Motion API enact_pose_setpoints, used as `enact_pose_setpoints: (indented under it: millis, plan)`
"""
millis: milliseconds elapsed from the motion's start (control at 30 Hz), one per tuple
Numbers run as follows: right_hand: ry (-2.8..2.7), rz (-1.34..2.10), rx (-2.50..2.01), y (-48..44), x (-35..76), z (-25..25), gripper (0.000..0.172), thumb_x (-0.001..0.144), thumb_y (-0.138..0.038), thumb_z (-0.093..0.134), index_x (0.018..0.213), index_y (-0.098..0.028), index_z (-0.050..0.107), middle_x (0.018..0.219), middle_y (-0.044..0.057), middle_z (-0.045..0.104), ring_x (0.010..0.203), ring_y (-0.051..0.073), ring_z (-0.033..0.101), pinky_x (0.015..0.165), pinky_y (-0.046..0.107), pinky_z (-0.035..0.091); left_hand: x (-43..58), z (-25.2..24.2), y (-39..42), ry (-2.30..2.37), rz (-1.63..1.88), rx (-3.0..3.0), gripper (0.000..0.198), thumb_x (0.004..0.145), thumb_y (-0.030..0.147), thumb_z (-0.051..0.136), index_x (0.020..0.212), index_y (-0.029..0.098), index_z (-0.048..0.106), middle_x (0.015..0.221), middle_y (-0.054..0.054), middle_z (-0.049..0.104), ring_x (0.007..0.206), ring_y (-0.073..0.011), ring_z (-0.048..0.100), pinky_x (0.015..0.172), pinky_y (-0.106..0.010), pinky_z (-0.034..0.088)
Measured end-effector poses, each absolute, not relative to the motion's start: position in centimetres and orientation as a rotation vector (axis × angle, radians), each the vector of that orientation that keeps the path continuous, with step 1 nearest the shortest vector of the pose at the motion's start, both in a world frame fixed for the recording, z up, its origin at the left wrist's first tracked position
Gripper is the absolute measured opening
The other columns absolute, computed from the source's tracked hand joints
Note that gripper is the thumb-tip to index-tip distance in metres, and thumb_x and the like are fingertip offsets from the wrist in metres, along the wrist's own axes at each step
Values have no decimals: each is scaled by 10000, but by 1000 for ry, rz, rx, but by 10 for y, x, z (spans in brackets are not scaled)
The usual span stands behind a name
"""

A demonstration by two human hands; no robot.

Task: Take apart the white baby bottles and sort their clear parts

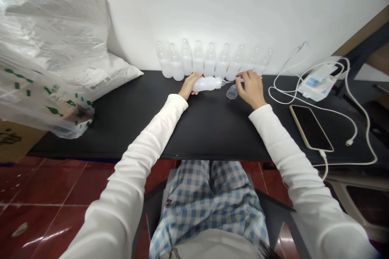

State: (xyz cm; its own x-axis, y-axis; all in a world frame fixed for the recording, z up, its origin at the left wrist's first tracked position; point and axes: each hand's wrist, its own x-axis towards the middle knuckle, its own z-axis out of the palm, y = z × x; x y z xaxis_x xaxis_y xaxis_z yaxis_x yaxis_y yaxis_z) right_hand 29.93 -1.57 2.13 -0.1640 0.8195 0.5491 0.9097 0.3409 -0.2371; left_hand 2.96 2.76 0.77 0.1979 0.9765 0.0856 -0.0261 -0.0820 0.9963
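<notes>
A white translucent squeeze bottle [206,84] lies sideways in my left hand [189,84], whose fingers are wrapped round its base end. Its collar and thin pointed nozzle [226,82] face right. My right hand [251,86] is at the nozzle's tip with thumb and fingers drawn together; whatever is between them is too small to make out. Just below those fingers, a clear plastic cap [232,92] rests on the black table [212,129]. Behind both hands stands a row of several similar capped bottles [210,60] along the wall.
A large white plastic bag [54,20] and a clear bag with green print [45,101] fill the left side. On the right are a phone [311,128], white cables [334,111] and a white power strip [317,83]. A cardboard box [18,139] sits at lower left.
</notes>
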Motion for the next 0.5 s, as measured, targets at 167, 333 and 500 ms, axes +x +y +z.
enact_pose_setpoints:
  millis: [167, 333, 500]
  plan:
    - [-2204, -91, -1413, -14, 301, 15, 381, 1057, -455, 393, 1154, -223, 678, 1128, 161, 687, 1089, 345, 644, 996, 522, 502, 29, 8, 28, 1009, 1141, 1332, 454, 939, 645, 612, 897, 195, 563, 521, 48, 509, 345, -77, 435, 344, -214, 198]
    - [-2267, -68, -1370, -8, 306, 9, 291, 1009, -396, 465, 1071, -221, 690, 1079, 150, 698, 1017, 323, 648, 962, 493, 526, 29, 6, 29, 1008, 1146, 1324, 473, 932, 665, 611, 897, 197, 560, 541, 40, 529, 348, -74, 441, 348, -213, 195]
    - [-2180, -238, -1574, 6, 331, -1, 288, 987, -393, 496, 1005, -194, 705, 1031, 193, 696, 1027, 369, 627, 928, 544, 511, 29, 7, 29, 1017, 1139, 1313, 447, 947, 636, 598, 906, 192, 568, 538, 40, 526, 353, -75, 448, 353, -210, 204]
